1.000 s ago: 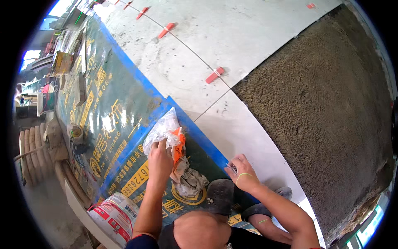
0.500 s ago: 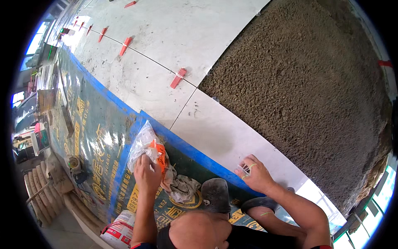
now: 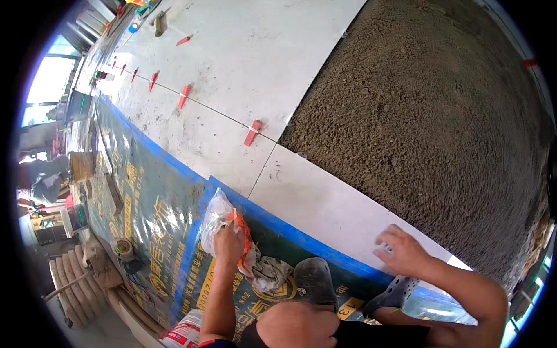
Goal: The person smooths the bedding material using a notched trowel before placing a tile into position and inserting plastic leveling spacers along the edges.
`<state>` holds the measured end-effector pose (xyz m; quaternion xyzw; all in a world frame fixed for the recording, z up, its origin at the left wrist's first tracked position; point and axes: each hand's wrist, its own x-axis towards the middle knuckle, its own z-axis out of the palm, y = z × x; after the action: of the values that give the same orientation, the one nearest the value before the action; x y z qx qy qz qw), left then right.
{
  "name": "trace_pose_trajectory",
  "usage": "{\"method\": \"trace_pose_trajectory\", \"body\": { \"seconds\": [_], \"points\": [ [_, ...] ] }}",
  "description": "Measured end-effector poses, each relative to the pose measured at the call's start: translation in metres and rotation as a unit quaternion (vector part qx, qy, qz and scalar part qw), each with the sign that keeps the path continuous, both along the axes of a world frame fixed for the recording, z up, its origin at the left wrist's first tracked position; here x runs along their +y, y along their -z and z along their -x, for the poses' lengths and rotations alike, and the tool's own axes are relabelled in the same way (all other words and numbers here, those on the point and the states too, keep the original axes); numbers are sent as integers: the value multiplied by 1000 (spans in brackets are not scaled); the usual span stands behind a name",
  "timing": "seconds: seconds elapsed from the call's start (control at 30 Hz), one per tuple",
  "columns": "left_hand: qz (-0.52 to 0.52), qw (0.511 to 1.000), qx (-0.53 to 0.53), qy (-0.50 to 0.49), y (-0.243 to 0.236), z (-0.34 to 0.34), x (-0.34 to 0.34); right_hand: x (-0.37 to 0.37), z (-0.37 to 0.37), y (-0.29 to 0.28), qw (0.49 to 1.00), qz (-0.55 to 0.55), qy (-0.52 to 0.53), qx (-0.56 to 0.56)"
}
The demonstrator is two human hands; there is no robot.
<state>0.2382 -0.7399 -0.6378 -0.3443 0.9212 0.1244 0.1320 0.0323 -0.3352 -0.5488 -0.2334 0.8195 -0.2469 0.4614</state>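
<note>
My left hand point(image 3: 228, 242) grips a crumpled clear plastic bag point(image 3: 212, 216) with orange print, lying on green protective sheeting point(image 3: 152, 220) edged with blue tape. A dirty cloth point(image 3: 271, 272) lies just right of the bag. My right hand point(image 3: 401, 250) is curled round small pale pieces, probably plastic clips, over the narrow white tile point(image 3: 325, 203). Beyond it spreads a bed of coarse grey-brown mortar point(image 3: 412, 133). Red wedges in white clips point(image 3: 253, 132) stand along the joint between the large tiles point(image 3: 243, 58).
My shoes point(image 3: 313, 281) rest at the tile edge. A white bucket point(image 3: 181, 330) is at lower left, beside coiled tan hoses point(image 3: 69, 281). Boards point(image 3: 110, 188) and a tape-like roll point(image 3: 125, 252) lie leftward on the sheeting. Tools point(image 3: 158, 23) lie on the far tiles.
My right hand has moved rightward across the narrow tile, away from the blue tape. My left hand stays at the bag. The view has swung, bringing more of the mortar bed into sight.
</note>
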Motion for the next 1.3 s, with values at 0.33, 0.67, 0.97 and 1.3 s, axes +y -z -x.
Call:
{"method": "trace_pose_trajectory", "body": {
  "seconds": [0.33,0.67,0.97,1.3],
  "points": [
    [-61,982,145,-106,-33,-20,13,6,-1,-5,999,35,-36,12],
    [0,974,195,-118,-40,-38,8,-53,-30,19,984,166,-66,-2],
    [-154,916,303,-215,-21,-59,-13,-18,-74,44,982,184,27,-39],
    [-717,670,118,-155,-10,27,141,-34,-91,7,933,317,159,66]
  ]
}}
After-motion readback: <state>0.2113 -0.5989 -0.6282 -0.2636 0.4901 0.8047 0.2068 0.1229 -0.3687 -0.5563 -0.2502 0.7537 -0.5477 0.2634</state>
